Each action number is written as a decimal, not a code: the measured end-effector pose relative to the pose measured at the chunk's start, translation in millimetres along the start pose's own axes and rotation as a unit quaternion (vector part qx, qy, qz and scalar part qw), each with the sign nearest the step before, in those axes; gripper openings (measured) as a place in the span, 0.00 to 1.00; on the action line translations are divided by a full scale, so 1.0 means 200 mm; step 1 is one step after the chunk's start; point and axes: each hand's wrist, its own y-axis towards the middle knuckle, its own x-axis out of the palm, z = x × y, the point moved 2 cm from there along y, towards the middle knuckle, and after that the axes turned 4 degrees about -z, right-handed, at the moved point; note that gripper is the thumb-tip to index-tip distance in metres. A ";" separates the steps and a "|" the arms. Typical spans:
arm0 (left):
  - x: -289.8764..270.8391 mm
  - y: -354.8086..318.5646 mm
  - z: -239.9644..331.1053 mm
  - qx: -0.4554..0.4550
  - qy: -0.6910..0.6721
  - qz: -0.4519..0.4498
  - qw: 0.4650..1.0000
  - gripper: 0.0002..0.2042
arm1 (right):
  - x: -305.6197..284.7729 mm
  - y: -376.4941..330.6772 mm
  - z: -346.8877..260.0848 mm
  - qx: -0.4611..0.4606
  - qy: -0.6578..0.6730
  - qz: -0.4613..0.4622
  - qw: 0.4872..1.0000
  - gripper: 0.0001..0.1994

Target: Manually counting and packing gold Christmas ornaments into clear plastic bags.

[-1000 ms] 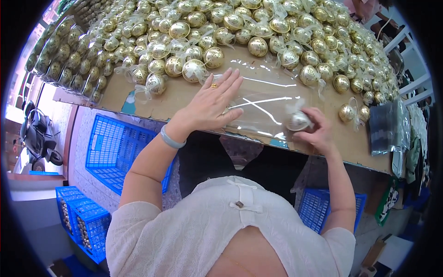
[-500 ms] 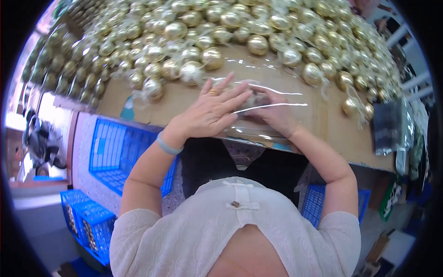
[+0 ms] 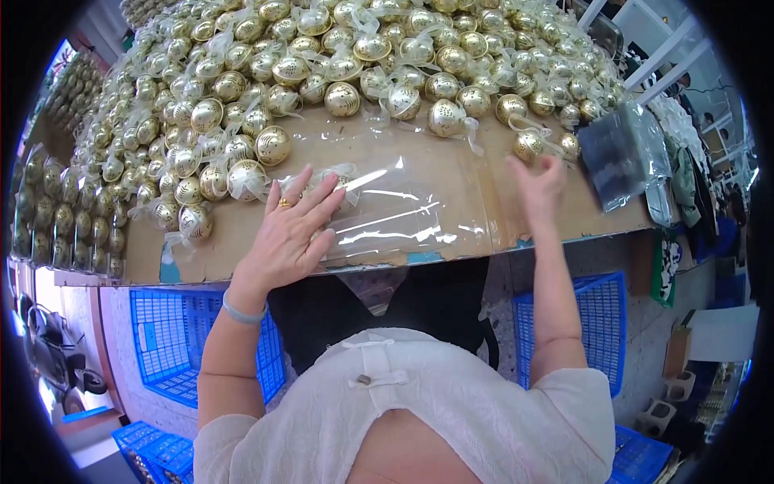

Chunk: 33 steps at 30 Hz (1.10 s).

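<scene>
Left hand (image 3: 288, 234) seemingly part-hides bag (image 3: 403, 223).

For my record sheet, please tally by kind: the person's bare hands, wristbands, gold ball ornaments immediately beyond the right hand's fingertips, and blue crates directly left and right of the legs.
Bare hands: 2
Wristband: 1
Gold ball ornaments: 2
Blue plastic crates: 2
Total: 7

A workshop — gold baubles (image 3: 342, 99) heaped on a cardboard-topped table (image 3: 322, 137), blue crates (image 3: 185, 339) (plastic, latticed) below.
</scene>
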 end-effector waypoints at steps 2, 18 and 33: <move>-0.02 0.02 0.01 0.014 -0.002 0.004 1.000 0.26 | 0.00 0.12 0.14 -0.036 -0.085 0.131 0.987 0.26; -0.01 0.00 -0.01 0.012 -0.012 -0.020 1.000 0.25 | 0.11 -0.22 -0.38 -0.362 0.236 -0.444 0.785 0.33; -0.02 0.01 0.00 0.002 -0.023 -0.023 0.999 0.24 | 0.29 -0.32 -0.57 -0.228 0.363 -0.650 0.627 0.25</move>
